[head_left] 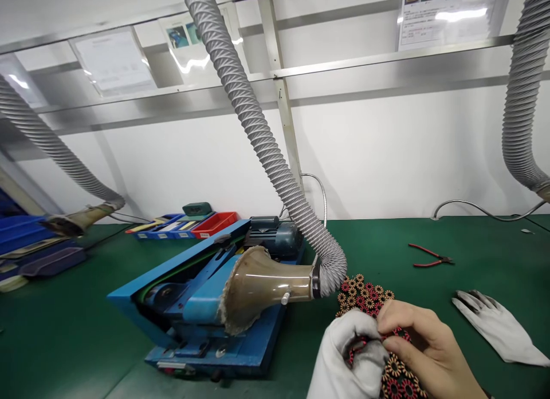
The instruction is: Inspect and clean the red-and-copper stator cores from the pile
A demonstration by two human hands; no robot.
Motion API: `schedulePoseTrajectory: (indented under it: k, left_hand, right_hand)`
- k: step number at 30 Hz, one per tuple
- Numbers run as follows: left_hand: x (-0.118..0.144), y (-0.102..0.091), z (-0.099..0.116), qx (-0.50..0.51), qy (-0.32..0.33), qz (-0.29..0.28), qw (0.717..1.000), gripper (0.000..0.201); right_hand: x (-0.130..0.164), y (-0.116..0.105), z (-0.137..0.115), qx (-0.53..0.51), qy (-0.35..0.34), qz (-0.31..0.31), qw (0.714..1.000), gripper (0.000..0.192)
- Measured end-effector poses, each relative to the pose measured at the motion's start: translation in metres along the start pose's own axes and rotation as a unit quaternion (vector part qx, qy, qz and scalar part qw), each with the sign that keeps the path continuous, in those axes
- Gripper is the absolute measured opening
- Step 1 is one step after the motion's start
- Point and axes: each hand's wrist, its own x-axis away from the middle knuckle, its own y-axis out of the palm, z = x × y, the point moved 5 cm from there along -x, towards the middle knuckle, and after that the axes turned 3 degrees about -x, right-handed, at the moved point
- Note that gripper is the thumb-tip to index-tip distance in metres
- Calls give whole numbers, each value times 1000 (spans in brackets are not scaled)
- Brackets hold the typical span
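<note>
My left hand (350, 359), in a white glove with grey-stained fingertips, is curled shut. Within its curl shows part of a small red-and-black toothed ring (356, 350). My bare right hand (423, 344) meets the glove's fingertips, thumb and forefinger pinched together; what lies between them is hidden. Beneath and behind both hands spread many small toothed rings (361, 293), some red and some tan, with dark gaps between the teeth. They resemble small motor cores. More of them show below my right hand, near the bottom edge.
Left of my hands stands a blue belt machine (206, 307) with a brown suction hood (262, 287) and grey hose (258, 130). On the green table (369, 238) lie red-handled pliers (432, 256) and a white glove (498, 327). Behind are a red tray (217, 222) and blue trays (172, 230).
</note>
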Motion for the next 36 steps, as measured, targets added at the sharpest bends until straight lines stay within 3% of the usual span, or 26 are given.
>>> schedulePoseTrajectory:
  k: [3, 6, 9, 12, 15, 17, 19, 21, 22, 25, 27, 29, 33, 36]
  left_hand:
    - [0, 1, -4, 40, -55, -28, 997, 6]
    - [1, 0, -3, 14, -42, -26, 999, 5]
    - [1, -3, 4, -84, 53, 12, 995, 12]
    - [4, -2, 19, -253, 170, 63, 950, 18]
    - [8, 3, 32, -430, 264, 100, 857, 16]
    - [10, 5, 37, -501, 306, 122, 800, 15]
    - [11, 5, 39, -520, 323, 140, 778, 14]
    - [11, 2, 39, -493, 313, 157, 796, 15]
    - [11, 0, 38, -464, 299, 166, 817, 15]
    - [8, -7, 32, -330, 224, 162, 903, 17]
    - [6, -9, 23, -232, 164, 118, 951, 15]
    - [4, -9, 13, -148, 98, 60, 982, 13]
    - [4, -8, -4, -39, -19, 8, 999, 7]
    - [2, -2, -2, -9, -28, -8, 1000, 8]
  right_hand:
    - [-5, -1, -4, -8, -68, 22, 997, 15]
    - [-9, -1, -12, 19, -136, 31, 990, 13]
    - [-11, -1, -21, 73, -179, 30, 981, 21]
    - [-9, 3, -25, 157, -180, 8, 971, 25]
    - [-5, 5, -17, 160, -92, 35, 982, 21]
    - [-1, 5, 1, 30, 72, 57, 995, 29]
    - [6, 13, 20, -171, 242, 38, 954, 41]
    - [9, 20, 25, -317, 314, -1, 895, 49]
    - [8, 19, 24, -343, 305, -7, 888, 50]
    - [5, 7, 15, -248, 203, 35, 947, 43]
    - [6, 0, 10, -123, 148, 68, 979, 27]
    - [7, -2, 7, -27, 124, 73, 989, 13]
    - [3, 1, 4, 12, 58, 27, 998, 16]
    - [1, 5, 0, 8, 10, 5, 1000, 21]
